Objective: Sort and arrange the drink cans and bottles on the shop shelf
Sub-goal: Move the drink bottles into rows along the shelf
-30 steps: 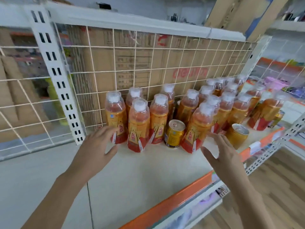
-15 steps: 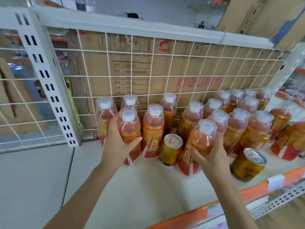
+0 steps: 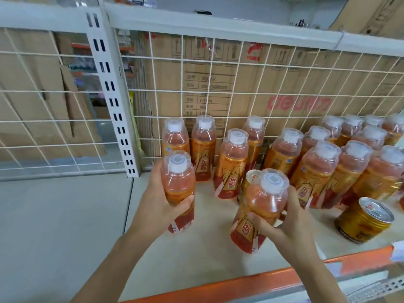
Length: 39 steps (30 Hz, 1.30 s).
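Observation:
My left hand (image 3: pixel 160 201) grips an orange drink bottle (image 3: pixel 179 182) with a white cap, lifted off the cream shelf (image 3: pixel 196 265). My right hand (image 3: pixel 284 226) grips a second bottle of the same kind (image 3: pixel 261 204), tilted toward me above the shelf. Behind them stand several more orange bottles (image 3: pixel 232 162) against the wire grid back. A gold can (image 3: pixel 251 178) stands half hidden behind the right-hand bottle. Another gold can (image 3: pixel 364 219) stands near the front right.
A white wire grid (image 3: pixel 218 92) backs the shelf, with cardboard boxes behind it. A slotted white upright (image 3: pixel 113 101) divides this bay from the bare grey shelf (image 3: pixel 54 215) on the left. An orange price strip (image 3: pixel 251 285) runs along the front edge.
Both hands reached in, closed round a front bottle each, and have lifted the bottles toward me off the shelf.

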Tool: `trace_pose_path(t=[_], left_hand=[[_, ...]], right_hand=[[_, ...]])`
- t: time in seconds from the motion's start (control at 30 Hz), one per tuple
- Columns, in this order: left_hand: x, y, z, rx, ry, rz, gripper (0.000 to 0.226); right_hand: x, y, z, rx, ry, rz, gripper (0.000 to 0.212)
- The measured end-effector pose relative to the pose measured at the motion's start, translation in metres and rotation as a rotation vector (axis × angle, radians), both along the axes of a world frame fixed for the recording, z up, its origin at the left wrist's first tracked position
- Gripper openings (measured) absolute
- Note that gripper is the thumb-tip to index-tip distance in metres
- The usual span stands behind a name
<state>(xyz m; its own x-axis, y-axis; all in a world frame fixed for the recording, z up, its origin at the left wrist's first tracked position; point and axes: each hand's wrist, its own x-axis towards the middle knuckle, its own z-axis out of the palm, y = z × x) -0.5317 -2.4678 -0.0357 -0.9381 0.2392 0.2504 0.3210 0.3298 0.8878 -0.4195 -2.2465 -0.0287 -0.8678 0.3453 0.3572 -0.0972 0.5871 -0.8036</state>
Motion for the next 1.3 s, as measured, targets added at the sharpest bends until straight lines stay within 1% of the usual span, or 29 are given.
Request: trace_pose_path(t=[0.2, 0.3, 0.4, 0.53, 0.6, 0.73, 0.77, 0.83, 0.9, 0.93, 1.07, 1.13, 1.2, 1.3], left_hand=[[0.01, -0.07, 0.002, 0.025, -0.026, 0.058, 0.085], [0.012, -0.113, 0.004, 0.003, -0.02, 0.11, 0.085], [0.014, -0.163, 0.003, 0.005, 0.012, 0.18, 0.086], [0.02, -0.231, 0.0, 0.003, 0.055, 0.3, 0.086], [0.024, -0.262, -0.002, -0.005, 0.087, 0.376, 0.087], [0.029, -0.318, -0.006, -0.046, 0.124, 0.497, 0.083], [0.03, -0.332, -0.008, -0.057, 0.136, 0.53, 0.084], [0.032, -0.356, -0.008, -0.107, 0.187, 0.614, 0.086], [0.035, -0.377, -0.006, -0.19, 0.246, 0.706, 0.089], [0.037, -0.387, -0.006, -0.232, 0.275, 0.746, 0.091], [0.042, -0.425, -0.007, -0.334, 0.364, 0.892, 0.097], [0.046, -0.44, -0.008, -0.352, 0.364, 0.932, 0.103], [0.051, -0.449, -0.009, -0.362, 0.364, 0.952, 0.105], [0.055, -0.456, -0.011, -0.412, 0.398, 0.977, 0.099]], right_hand=[[-0.036, -0.064, -0.001, -0.053, -0.018, 0.166, 0.071], [-0.056, -0.104, -0.003, -0.086, -0.038, 0.236, 0.065], [-0.075, -0.15, -0.003, -0.098, -0.068, 0.329, 0.074], [-0.096, -0.217, -0.003, -0.117, -0.073, 0.436, 0.065], [-0.105, -0.251, -0.004, -0.13, -0.087, 0.481, 0.07], [-0.125, -0.315, -0.005, -0.137, -0.111, 0.617, 0.091], [-0.13, -0.331, -0.005, -0.14, -0.115, 0.652, 0.093], [-0.141, -0.363, -0.006, -0.141, -0.108, 0.721, 0.088], [-0.151, -0.394, -0.005, -0.144, -0.108, 0.784, 0.078], [-0.156, -0.408, -0.004, -0.149, -0.11, 0.807, 0.077], [-0.176, -0.462, -0.008, -0.173, -0.108, 0.862, 0.086], [-0.183, -0.487, -0.011, -0.175, -0.106, 0.888, 0.086], [-0.188, -0.51, -0.012, -0.178, -0.11, 0.914, 0.082], [-0.194, -0.54, -0.011, -0.186, -0.103, 0.97, 0.075]])
